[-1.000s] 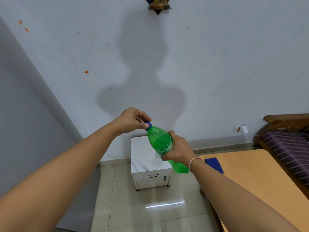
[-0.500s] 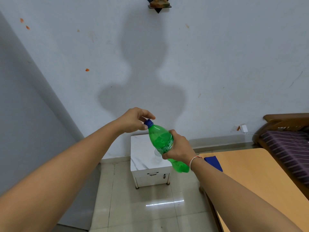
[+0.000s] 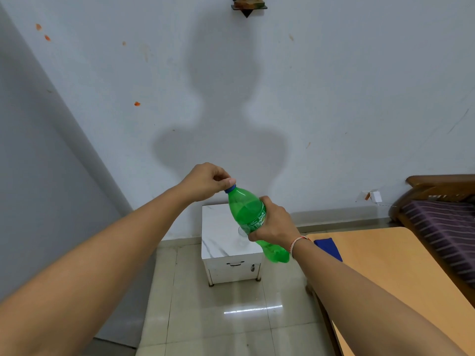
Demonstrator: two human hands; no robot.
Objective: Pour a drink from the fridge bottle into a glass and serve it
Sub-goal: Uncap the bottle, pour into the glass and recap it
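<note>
A green plastic bottle (image 3: 245, 210) with a blue cap (image 3: 230, 188) is held tilted in the air, its neck up and to the left. My right hand (image 3: 276, 223) is wrapped around its labelled middle. The fingers of my left hand (image 3: 209, 181) are pinched around the cap. Behind the bottle, a clear glass (image 3: 242, 233) stands on a small white marble-topped cabinet (image 3: 218, 232); the bottle and my right hand hide most of it.
A wooden table (image 3: 390, 265) with a blue cloth (image 3: 327, 246) at its far corner is on the right. Beyond it stands a wooden sofa (image 3: 444, 222) with a striped cushion. The tiled floor (image 3: 218, 317) lies below, and a wall is close behind the cabinet.
My left hand has closed its fingers over the cap again after loosening them. The bottle has stayed in about the same place.
</note>
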